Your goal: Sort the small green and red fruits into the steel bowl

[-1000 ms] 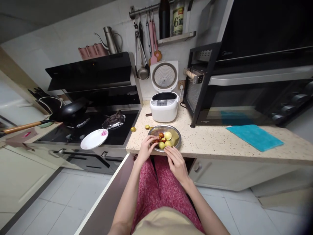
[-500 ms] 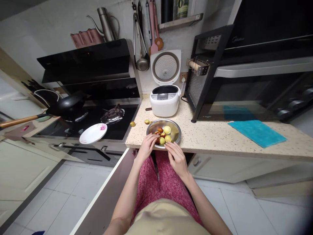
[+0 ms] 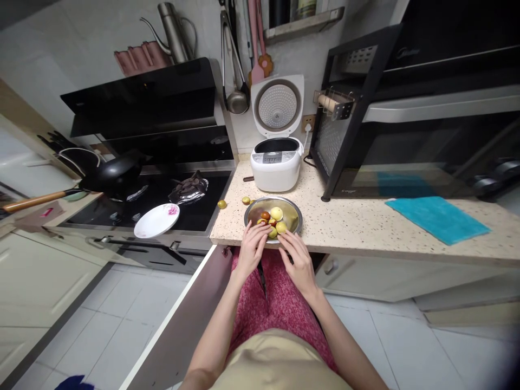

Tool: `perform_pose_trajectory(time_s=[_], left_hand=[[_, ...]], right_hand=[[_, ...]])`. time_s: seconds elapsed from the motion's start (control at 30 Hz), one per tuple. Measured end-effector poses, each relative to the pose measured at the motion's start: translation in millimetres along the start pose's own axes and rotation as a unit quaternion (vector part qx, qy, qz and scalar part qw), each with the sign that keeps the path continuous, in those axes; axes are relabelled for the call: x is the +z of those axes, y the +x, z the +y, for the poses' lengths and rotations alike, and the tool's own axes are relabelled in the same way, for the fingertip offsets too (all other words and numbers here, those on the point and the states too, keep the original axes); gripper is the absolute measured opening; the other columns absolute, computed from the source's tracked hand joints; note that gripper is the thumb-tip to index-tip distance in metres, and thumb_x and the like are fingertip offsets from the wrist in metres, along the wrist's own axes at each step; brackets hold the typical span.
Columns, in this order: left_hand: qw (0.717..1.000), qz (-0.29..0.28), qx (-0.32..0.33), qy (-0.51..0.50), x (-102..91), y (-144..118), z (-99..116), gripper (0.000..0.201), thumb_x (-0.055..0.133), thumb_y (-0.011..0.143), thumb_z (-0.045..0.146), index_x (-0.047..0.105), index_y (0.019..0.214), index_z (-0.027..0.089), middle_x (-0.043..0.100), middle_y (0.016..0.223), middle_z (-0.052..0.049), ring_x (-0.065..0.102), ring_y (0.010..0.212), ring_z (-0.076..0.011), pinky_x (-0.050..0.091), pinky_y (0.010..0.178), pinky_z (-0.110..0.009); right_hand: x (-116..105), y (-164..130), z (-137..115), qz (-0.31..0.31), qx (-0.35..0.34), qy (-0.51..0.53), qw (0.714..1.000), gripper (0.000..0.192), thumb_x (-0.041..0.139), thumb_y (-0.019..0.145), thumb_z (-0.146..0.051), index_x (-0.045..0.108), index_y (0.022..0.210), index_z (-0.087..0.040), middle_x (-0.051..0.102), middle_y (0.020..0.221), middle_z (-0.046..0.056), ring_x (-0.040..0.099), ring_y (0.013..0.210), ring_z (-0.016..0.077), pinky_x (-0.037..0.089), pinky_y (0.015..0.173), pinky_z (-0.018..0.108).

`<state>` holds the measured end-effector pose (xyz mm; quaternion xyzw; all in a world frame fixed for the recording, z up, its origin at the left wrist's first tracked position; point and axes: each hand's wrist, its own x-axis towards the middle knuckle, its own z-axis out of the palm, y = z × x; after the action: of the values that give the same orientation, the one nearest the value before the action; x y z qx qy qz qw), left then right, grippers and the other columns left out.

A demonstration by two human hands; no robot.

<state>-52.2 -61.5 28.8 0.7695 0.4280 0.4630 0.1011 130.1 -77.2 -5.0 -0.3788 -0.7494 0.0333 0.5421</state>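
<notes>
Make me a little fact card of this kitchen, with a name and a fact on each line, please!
Bowl: metal, on the counter
Fruit inside: yellow-green and reddish-brown
Left hand: fingers over the fruit; grip unclear
Right hand: fingers spread at the bowl's near edge
Rice cooker: white, lid up, behind the bowl
Plate: white, pink pattern, by the stove's front
Cloth: blue, on the counter's right

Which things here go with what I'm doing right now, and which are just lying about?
Seem to belong:
metal bowl
fruit in the bowl, under your left hand
right hand, at the bowl's near edge

Seem just lying about:
white plate
blue cloth
wok
rice cooker, though its open lid makes that unsure
</notes>
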Motion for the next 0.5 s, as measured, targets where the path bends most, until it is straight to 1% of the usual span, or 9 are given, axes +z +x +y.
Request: perform_pose_trajectory(time_s=[0.1, 0.17, 0.23, 0.33, 0.37, 0.43, 0.5], left_hand=[[1.000, 0.021, 0.001, -0.021, 0.4, -2.0, 2.3, 0.034, 0.044, 0.109, 0.026, 0.066, 0.134, 0.029, 0.069, 0.139, -0.007, 0.056, 0.141, -0.0232, 0.032, 0.128, -0.058], [0.998, 0.053, -0.012, -0.028, -2.0, -2.6, 0.5, 0.035, 0.043, 0.109, 0.028, 0.064, 0.137, 0.028, 0.063, 0.145, -0.009, 0.048, 0.148, -0.0242, 0.036, 0.126, -0.055], [0.995, 0.097, -0.032, -0.014, -6.2, -1.6, -7.5, 0.037, 0.043, 0.109, 0.030, 0.059, 0.142, 0.027, 0.057, 0.150, -0.011, 0.043, 0.152, -0.0253, 0.038, 0.126, -0.054], [0.984, 0.163, -0.067, 0.024, -13.5, 4.9, -33.3, 0.041, 0.039, 0.110, 0.033, 0.051, 0.149, 0.026, 0.052, 0.154, -0.013, 0.043, 0.151, -0.0249, 0.036, 0.127, -0.051], [0.981, 0.174, -0.073, 0.034, -15.6, 9.0, -44.7, 0.042, 0.038, 0.110, 0.034, 0.050, 0.150, 0.025, 0.052, 0.153, -0.014, 0.044, 0.150, -0.0248, 0.037, 0.127, -0.050], [0.981, 0.170, -0.076, 0.047, -18.7, 20.0, -68.7, 0.044, 0.037, 0.110, 0.035, 0.047, 0.151, 0.023, 0.052, 0.154, -0.015, 0.044, 0.150, -0.0251, 0.036, 0.127, -0.050], [0.985, 0.148, -0.072, 0.051, -19.4, 34.0, -91.3, 0.047, 0.039, 0.109, 0.034, 0.042, 0.154, 0.022, 0.046, 0.159, -0.016, 0.041, 0.153, -0.0259, 0.032, 0.129, -0.051]], right_hand=[[0.1, -0.2, 1.4, 0.004, 0.004, 0.005, 1.000, 0.043, 0.054, 0.103, -0.016, 0.062, 0.144, -0.028, 0.070, 0.136, 0.010, 0.064, 0.133, 0.0258, 0.049, 0.118, 0.056], [-0.2, -0.2, 1.6, 0.006, 0.009, 0.009, 1.000, 0.042, 0.053, 0.103, -0.017, 0.063, 0.143, -0.028, 0.071, 0.134, 0.010, 0.064, 0.132, 0.0260, 0.049, 0.119, 0.057], [-1.0, -0.1, 1.5, 0.003, 0.015, 0.011, 1.000, 0.041, 0.053, 0.103, -0.018, 0.063, 0.142, -0.028, 0.071, 0.132, 0.010, 0.064, 0.131, 0.0265, 0.048, 0.119, 0.057], [-3.2, 0.3, 2.4, 0.005, 0.022, 0.010, 1.000, 0.038, 0.055, 0.103, -0.019, 0.065, 0.139, -0.027, 0.072, 0.129, 0.010, 0.065, 0.129, 0.0271, 0.048, 0.118, 0.058], [-4.3, 0.5, 3.1, 0.007, 0.022, 0.009, 1.000, 0.037, 0.056, 0.103, -0.019, 0.066, 0.137, -0.026, 0.072, 0.128, 0.010, 0.065, 0.128, 0.0273, 0.049, 0.117, 0.058], [-6.6, 1.0, 4.9, 0.013, 0.019, 0.007, 1.000, 0.033, 0.058, 0.102, -0.020, 0.067, 0.133, -0.025, 0.072, 0.124, 0.011, 0.066, 0.126, 0.0277, 0.051, 0.115, 0.057], [-8.9, 1.4, 6.8, 0.016, 0.014, 0.004, 1.000, 0.030, 0.060, 0.101, -0.021, 0.069, 0.130, -0.024, 0.073, 0.121, 0.011, 0.066, 0.124, 0.0285, 0.052, 0.113, 0.057]])
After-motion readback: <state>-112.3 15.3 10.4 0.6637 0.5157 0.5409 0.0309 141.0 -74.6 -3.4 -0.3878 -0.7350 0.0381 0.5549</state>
